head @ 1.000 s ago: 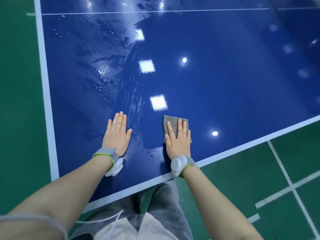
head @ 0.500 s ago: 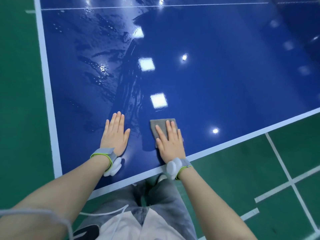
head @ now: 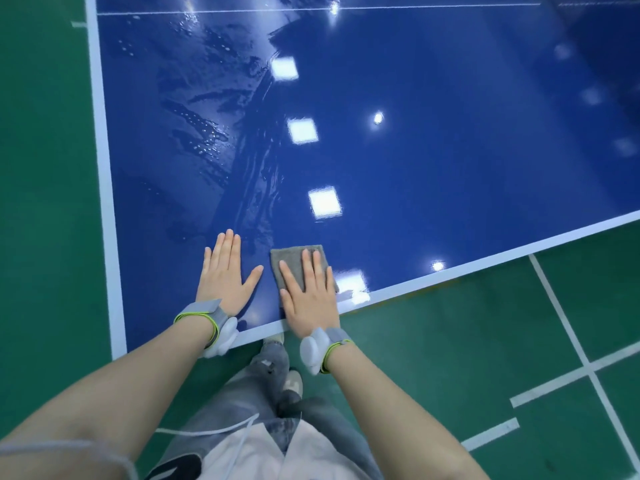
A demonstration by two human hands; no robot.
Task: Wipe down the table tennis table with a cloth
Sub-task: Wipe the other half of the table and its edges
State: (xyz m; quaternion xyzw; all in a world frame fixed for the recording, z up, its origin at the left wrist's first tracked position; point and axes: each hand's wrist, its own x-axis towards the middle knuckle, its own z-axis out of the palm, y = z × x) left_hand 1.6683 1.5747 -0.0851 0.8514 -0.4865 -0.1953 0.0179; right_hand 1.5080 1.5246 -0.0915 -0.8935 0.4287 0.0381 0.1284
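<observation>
The green floor (head: 433, 358) takes up most of the room underfoot, marked with white court lines (head: 554, 303) that cross off to the right. On it stands the blue table tennis table (head: 433, 133), its near corner edged in white and its glossy top throwing back square ceiling lights. The left part of the top is streaked and beaded with wet smears (head: 201, 133); the right part looks smooth and even.

The person stands at the near edge in grey jeans (head: 242, 393) and a pale top (head: 277, 455), one shoe (head: 293, 382) showing beneath the table's rim. A thin white cable (head: 214, 432) trails across the lap.

Both forearms reach over the edge, each wrist wearing a grey band with a white puck. The left hand (head: 225, 275) lies flat on the bare blue surface, fingers straight and together, thumb spread, holding nothing. The right hand (head: 310, 296) lies just beside it, palm down with straight fingers pressing on the grey cloth (head: 294, 263). The cloth is folded small and sits flat on the table close to the near white border, its far half showing beyond the fingertips.
</observation>
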